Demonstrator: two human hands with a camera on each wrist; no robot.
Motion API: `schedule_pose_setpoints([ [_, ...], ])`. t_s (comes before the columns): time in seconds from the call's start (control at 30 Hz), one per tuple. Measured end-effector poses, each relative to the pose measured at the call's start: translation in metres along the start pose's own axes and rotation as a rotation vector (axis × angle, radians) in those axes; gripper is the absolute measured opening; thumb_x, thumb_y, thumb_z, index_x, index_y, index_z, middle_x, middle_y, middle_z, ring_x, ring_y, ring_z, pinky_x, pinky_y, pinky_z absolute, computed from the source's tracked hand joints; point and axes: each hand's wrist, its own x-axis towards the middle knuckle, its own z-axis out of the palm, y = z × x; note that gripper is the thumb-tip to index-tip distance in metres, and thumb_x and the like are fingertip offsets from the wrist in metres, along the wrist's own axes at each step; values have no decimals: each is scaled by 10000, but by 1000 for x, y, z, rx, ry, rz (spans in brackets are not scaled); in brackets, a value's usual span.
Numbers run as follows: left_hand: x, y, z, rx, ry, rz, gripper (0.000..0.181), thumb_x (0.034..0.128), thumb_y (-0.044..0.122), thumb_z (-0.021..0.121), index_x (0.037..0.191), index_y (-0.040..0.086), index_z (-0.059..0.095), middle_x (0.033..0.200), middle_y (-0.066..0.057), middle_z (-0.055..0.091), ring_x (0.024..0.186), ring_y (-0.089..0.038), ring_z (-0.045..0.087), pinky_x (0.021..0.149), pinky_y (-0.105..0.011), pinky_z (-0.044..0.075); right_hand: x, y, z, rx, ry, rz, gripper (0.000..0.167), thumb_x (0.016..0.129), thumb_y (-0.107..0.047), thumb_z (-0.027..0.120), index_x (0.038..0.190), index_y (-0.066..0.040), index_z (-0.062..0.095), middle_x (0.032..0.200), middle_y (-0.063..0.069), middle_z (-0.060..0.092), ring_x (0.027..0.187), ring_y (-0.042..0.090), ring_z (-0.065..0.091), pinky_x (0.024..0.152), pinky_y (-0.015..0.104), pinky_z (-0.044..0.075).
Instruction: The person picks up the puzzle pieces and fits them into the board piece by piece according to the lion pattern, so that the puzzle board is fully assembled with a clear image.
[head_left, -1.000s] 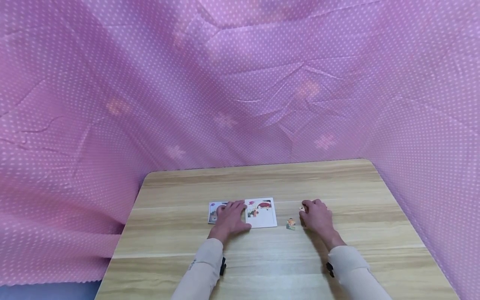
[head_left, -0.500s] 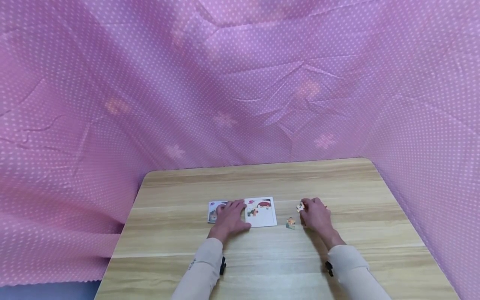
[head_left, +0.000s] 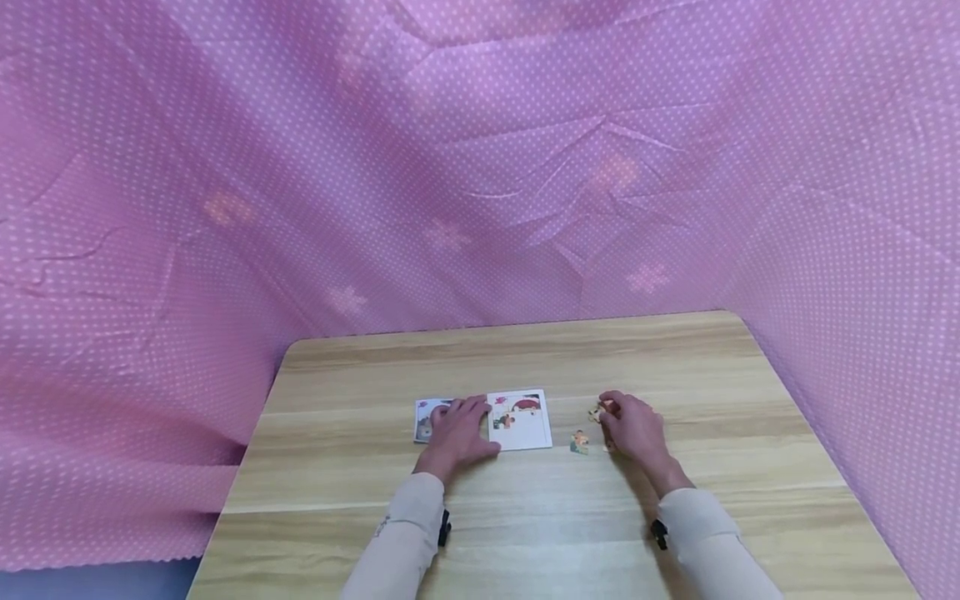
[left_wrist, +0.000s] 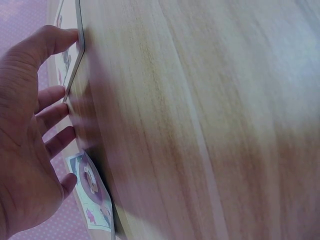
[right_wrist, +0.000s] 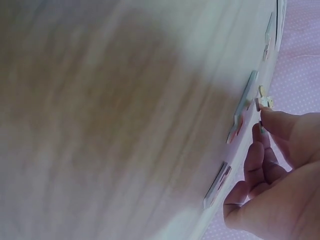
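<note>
My right hand (head_left: 633, 429) pinches a jigsaw piece (head_left: 596, 412) between thumb and fingertips, right of the puzzle board. In the right wrist view the same small knobbed piece (right_wrist: 261, 93) sticks out beyond the thumb tip. The white puzzle board (head_left: 531, 433) has a few coloured pieces in its upper and left part; its lower right is bare white. My left hand (head_left: 459, 435) lies spread between this board and a picture card (head_left: 423, 418), its thumb touching the board's near edge. Part of the card is hidden under that hand.
An orange and green jigsaw piece (head_left: 580, 442) lies between the board and my right hand. Further loose pieces (right_wrist: 217, 186) lie on the wooden table (head_left: 525, 533) beside and partly under that hand. A pink dotted cloth (head_left: 480, 167) hangs behind the table.
My right hand has shifted slightly, and the pinched piece has turned and come out further left of the fingertips. The left hand stays in place.
</note>
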Motion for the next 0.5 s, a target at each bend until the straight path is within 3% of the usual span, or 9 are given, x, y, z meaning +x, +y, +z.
schedule_pose_setpoints([
  [0.23,-3,5,3,4,17,-3,779,717,574,707,1390,240,500,1544,44,379,1381,-247,367,1082,-591,251,-2,3,1,20,-5,4,300,913,-245,648,1208,-194,663,946,27,706,881,232,652,761,479,459],
  [0.5,-10,12,9,19,26,-27,777,715,585,700,1387,246,503,1543,55,379,1375,-237,371,1087,-585,249,-6,12,-2,17,-25,-5,333,907,-271,649,1229,-186,658,978,50,703,917,267,643,766,492,419],
])
